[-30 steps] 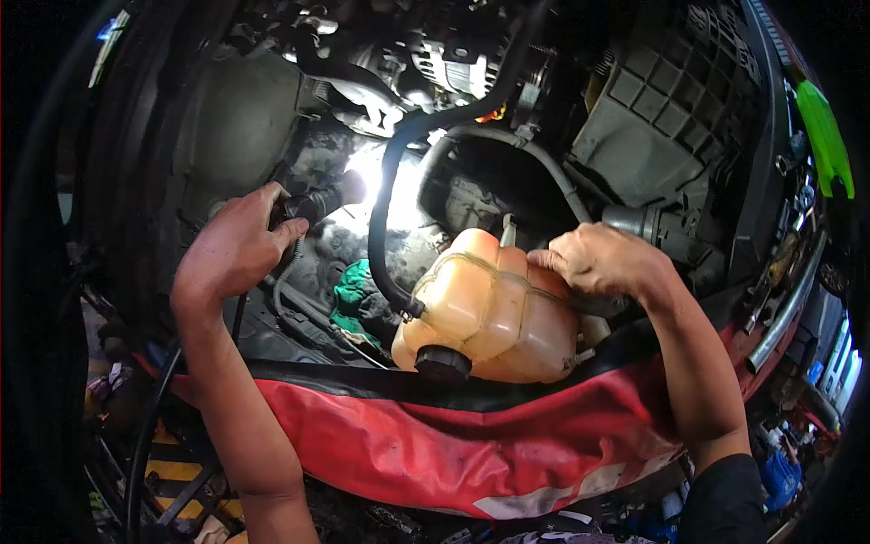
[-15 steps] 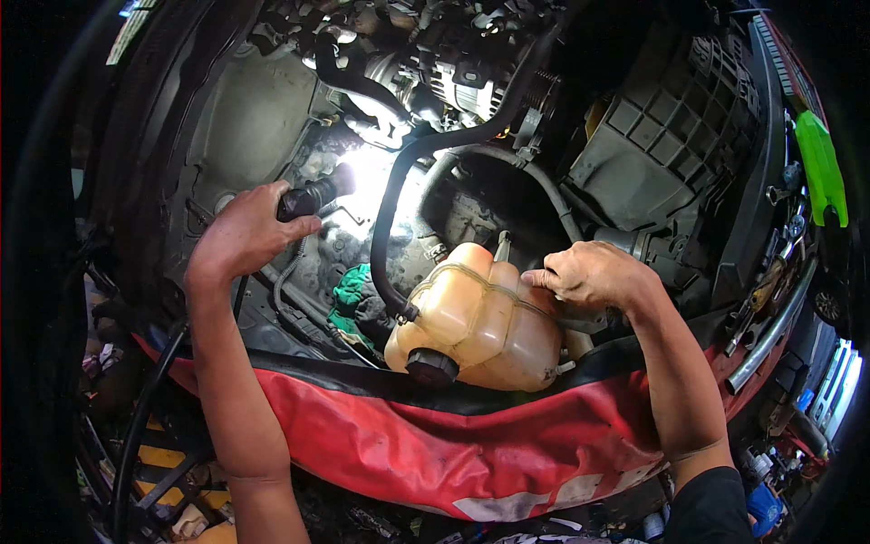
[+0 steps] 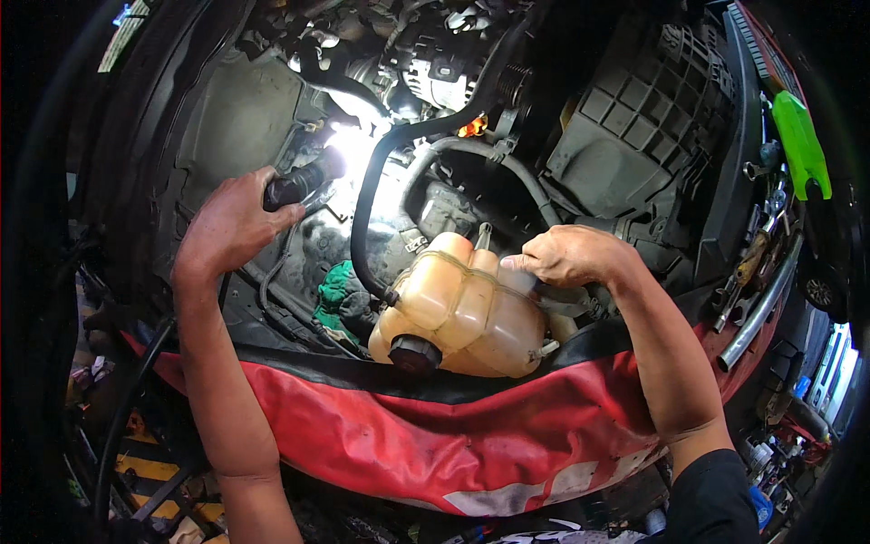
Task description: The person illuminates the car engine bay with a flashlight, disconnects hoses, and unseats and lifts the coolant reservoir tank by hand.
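Observation:
My left hand (image 3: 231,218) is wrapped round a black flashlight (image 3: 304,184), whose bright beam falls on the metal parts deep in the engine bay. A yellowed translucent coolant tank (image 3: 471,313) with a black cap (image 3: 415,354) sits tilted at the front of the bay. A black hose (image 3: 367,208) runs up from the tank's left side. At the tank's upper right is my right hand (image 3: 580,257), fingers curled and closed, with the leading fingertip against or just over the tank. What lies inside those fingers is hidden.
A red cover (image 3: 408,435) drapes over the front edge below the tank. Green and dark cloth (image 3: 340,295) is bunched left of the tank. A ribbed black housing (image 3: 634,127) stands at the right, with hand tools (image 3: 752,258) along the right edge beside a bright green piece (image 3: 802,145).
The whole view has shifted slightly, so everything sits a little further left and up. An orange part behind the black hose now glows brightly. Both hands keep nearly the same places.

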Demonstrator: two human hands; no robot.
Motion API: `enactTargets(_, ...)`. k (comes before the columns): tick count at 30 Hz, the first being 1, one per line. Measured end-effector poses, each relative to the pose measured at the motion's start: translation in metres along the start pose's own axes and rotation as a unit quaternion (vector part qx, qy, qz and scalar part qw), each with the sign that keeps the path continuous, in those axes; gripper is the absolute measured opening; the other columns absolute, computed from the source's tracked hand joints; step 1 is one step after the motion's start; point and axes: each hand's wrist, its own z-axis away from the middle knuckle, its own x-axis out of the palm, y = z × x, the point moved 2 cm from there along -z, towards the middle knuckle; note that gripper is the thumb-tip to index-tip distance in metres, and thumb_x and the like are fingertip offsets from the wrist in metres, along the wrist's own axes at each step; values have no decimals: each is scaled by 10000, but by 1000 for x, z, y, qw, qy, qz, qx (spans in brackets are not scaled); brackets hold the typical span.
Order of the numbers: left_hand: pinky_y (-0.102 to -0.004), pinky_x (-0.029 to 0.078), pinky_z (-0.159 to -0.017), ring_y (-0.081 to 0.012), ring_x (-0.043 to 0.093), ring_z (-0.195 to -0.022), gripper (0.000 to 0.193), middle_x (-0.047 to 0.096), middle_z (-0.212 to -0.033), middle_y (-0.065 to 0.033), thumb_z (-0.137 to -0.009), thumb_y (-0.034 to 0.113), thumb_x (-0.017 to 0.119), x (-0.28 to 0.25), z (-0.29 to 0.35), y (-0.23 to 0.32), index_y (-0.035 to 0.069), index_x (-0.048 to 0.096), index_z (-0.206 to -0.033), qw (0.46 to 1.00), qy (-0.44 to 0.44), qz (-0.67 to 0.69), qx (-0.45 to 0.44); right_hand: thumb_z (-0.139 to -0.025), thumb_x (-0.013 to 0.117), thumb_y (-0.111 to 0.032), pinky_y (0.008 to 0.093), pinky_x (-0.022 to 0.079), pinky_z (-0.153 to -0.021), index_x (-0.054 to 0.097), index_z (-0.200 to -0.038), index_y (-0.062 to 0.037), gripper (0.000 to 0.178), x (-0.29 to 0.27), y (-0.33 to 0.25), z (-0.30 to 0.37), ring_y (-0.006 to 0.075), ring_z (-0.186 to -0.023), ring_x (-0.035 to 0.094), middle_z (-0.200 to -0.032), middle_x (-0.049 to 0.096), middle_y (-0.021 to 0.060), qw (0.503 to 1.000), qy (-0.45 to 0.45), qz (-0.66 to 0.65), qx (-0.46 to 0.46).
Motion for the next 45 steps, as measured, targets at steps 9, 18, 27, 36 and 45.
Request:
enactTargets(9, -443, 552, -847, -380, 753, -911, 433, 749, -962, -241, -945, 311, 786, -22, 16, 13, -50, 688, -1163, 996, 81, 14, -40, -1097, 514, -526, 520, 563, -954, 811, -1101, -35, 573, -4, 8, 5, 443, -1106, 726, -1117, 774, 255, 998, 36, 45, 1)
enactTargets(18, -485, 546, -792, -410, 752, -881, 399, 738, -892, -229, -939, 344, 790, -29, 23, 27, -9, 699, -1100, 982, 183, 48, -13, -1084, 589, -426, 511, 567, -967, 801, -1079, 0, 476, -30, 36, 30, 437, -1084, 737, -1098, 774, 254, 971, 171, 86, 145)
enactTargets(27, -405, 577, -713, -243, 781, -785, 336, 765, -862, -134, -962, 305, 802, -28, 27, 50, 33, 717, -1139, 939, 315, 122, 64, -1074, 589, -503, 496, 546, -1042, 792, -1134, 23, 567, -27, 31, 24, 450, -1161, 720, -1171, 754, 288, 980, 143, 77, 114)
enactTargets(36, -422, 596, -726, -311, 803, -832, 353, 784, -904, -160, -960, 307, 805, -27, 21, 33, 32, 710, -1161, 942, 317, 103, 27, -1096, 532, -519, 534, 564, -930, 772, -988, 21, 600, -21, 37, 16, 488, -1050, 711, -1032, 743, 292, 979, 164, 92, 83)
enactTargets(45, -430, 626, -811, -370, 802, -976, 483, 786, -1114, -219, -907, 172, 857, -35, 33, 48, -4, 677, -1320, 892, 423, 62, 149, -1083, 568, -528, 520, 560, -995, 796, -1083, 32, 604, -18, 44, 8, 449, -1119, 734, -1094, 771, 276, 985, 134, 65, 86)
